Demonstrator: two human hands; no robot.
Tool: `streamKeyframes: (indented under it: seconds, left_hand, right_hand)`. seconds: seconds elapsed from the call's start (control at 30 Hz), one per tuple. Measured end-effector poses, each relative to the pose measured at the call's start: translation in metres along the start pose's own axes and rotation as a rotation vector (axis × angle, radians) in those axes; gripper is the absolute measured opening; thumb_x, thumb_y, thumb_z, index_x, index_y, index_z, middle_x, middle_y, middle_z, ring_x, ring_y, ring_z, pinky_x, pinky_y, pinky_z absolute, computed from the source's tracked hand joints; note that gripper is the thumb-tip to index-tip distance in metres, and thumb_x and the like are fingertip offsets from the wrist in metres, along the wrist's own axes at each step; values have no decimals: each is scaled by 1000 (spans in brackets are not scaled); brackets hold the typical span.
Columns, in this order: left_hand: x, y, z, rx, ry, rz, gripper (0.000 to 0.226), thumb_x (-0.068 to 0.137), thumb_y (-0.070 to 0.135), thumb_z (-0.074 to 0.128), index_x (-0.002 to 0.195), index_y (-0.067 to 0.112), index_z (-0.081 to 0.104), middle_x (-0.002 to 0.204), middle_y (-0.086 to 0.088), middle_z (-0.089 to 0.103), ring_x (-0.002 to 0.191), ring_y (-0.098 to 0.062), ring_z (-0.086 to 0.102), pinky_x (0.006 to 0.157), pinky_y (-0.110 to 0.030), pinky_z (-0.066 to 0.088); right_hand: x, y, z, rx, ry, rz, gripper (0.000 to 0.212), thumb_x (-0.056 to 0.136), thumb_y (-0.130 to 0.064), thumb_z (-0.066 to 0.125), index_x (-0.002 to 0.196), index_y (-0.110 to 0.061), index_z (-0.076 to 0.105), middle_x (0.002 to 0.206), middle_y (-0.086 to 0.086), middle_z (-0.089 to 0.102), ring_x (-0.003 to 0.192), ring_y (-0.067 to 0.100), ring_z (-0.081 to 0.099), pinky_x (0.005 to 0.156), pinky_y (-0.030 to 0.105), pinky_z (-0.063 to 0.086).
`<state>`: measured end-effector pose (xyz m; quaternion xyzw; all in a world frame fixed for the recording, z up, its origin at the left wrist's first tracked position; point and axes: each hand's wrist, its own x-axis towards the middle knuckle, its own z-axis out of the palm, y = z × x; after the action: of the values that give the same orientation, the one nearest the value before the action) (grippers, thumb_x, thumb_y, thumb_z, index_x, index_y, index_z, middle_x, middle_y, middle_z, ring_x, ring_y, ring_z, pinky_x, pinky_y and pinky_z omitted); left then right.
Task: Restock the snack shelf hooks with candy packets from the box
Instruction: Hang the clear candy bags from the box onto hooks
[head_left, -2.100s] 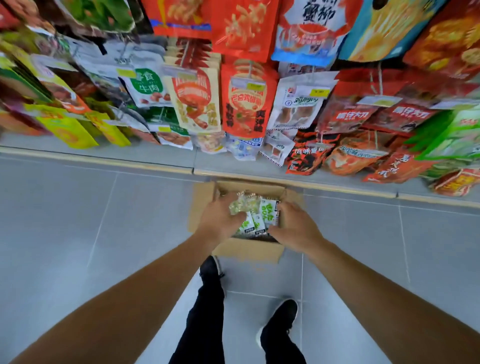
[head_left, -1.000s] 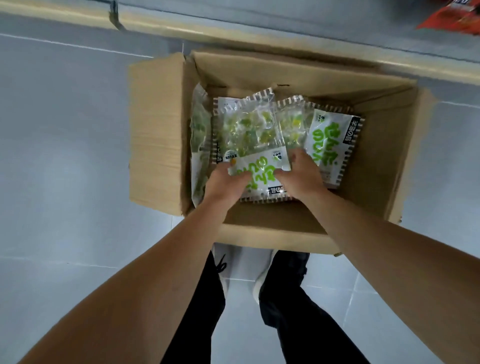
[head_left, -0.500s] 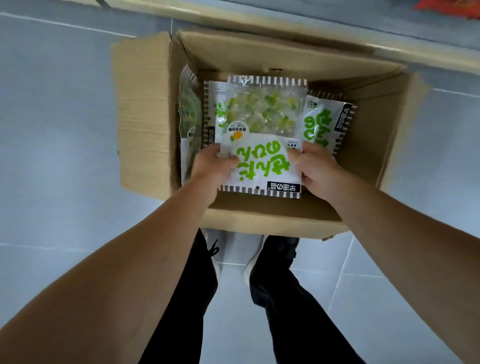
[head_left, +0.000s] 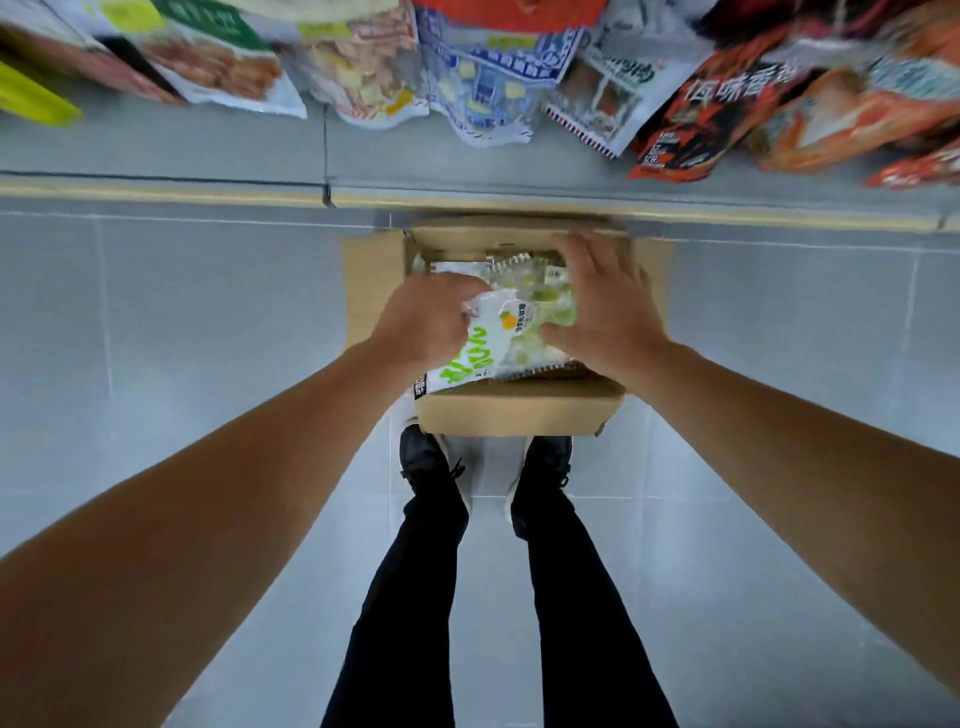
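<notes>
An open cardboard box (head_left: 519, 413) stands on the floor against the shelf base, with several white-and-green candy packets (head_left: 524, 270) inside. My left hand (head_left: 423, 322) grips the left side of one candy packet (head_left: 485, 343), which is lifted and bent above the box. My right hand (head_left: 602, 306) hovers over the right side of the box with its fingers spread and straight. Its thumb touches the lifted packet's clear window. What lies under my right palm is hidden.
Hanging snack packets (head_left: 488, 67) in red, white and green fill the top of the view, above the grey shelf base (head_left: 156, 156) with its yellow edge. My two black shoes (head_left: 426, 457) stand on grey floor tiles just in front of the box.
The view has pulled back and up, so the shelf packets show again. The packet both hands held flat is now bent in my left hand, and my right hand has opened over the box.
</notes>
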<state>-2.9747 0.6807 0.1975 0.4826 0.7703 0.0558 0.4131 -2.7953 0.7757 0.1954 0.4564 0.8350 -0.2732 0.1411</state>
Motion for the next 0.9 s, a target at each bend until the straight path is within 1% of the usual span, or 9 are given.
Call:
streamKeyframes:
  seconds: [0.07,0.17,0.33,0.4,0.5,0.57,0.67,0.77,0.9]
  left_hand:
    - [-28,21,-35,164,-26,131,44,91,7,52,128,30,62,124,-4,66,114,-28,59,94,-33,46]
    - [-70,53,-81,398,-9,283,41,90,14,53,123,38,62,114,2,69,109,-25,61,92,-35,46]
    - [-134,96,-140,605,186,314,28,89,25,53,114,29,65,103,1,70,109,-25,54,92,-34,40]
    - [-159,113,-166,490,286,288,32,88,28,58,119,27,62,113,-1,67,115,-26,51,95,-37,42]
    - [-185,133,-198,191,376,232,57,85,27,66,138,19,48,134,-6,56,126,-29,47,101,-41,44]
    - [-209,152,-214,-42,441,182,68,84,28,69,144,15,39,141,-8,50,128,-30,47,100,-41,46]
    - [-242,183,-223,-363,424,83,82,85,31,71,151,14,25,154,-5,34,140,-25,34,108,-36,35]
    - [-270,211,-214,-535,401,46,82,84,33,73,150,15,28,144,1,44,134,-21,41,103,-33,37]
    - [-313,261,-182,-710,379,86,57,81,29,77,130,18,51,113,5,61,110,-18,59,88,-31,46]
  right_hand:
    - [-24,-25,-34,-31,-82,-48,79,71,-37,75,141,-24,41,144,3,42,136,28,34,111,41,31]
    - [-67,-60,-74,27,-171,-60,60,79,-30,70,135,-22,52,133,5,55,126,27,48,100,35,43]
    - [-139,-101,-136,60,-122,45,42,89,-24,63,130,-17,57,120,9,64,114,29,58,83,29,44]
    - [-164,-111,-163,121,-76,104,39,87,-20,62,126,-17,60,116,10,67,110,29,61,84,30,45]
    - [-192,-116,-195,306,6,184,40,83,-20,62,123,-20,62,111,6,68,103,27,64,86,35,52]
    - [-214,-115,-219,434,92,213,35,80,-22,65,115,-21,64,102,3,69,92,22,65,77,34,54]
    - [-247,-105,-253,622,213,216,27,81,-21,69,107,-19,65,96,1,69,78,14,63,55,20,45]
    - [-282,-89,-275,782,281,194,9,83,-21,70,90,-17,66,79,-1,64,71,16,60,57,24,42]
    - [-340,-56,-300,939,315,157,26,82,-31,72,89,-10,60,83,4,56,81,25,56,70,38,44]
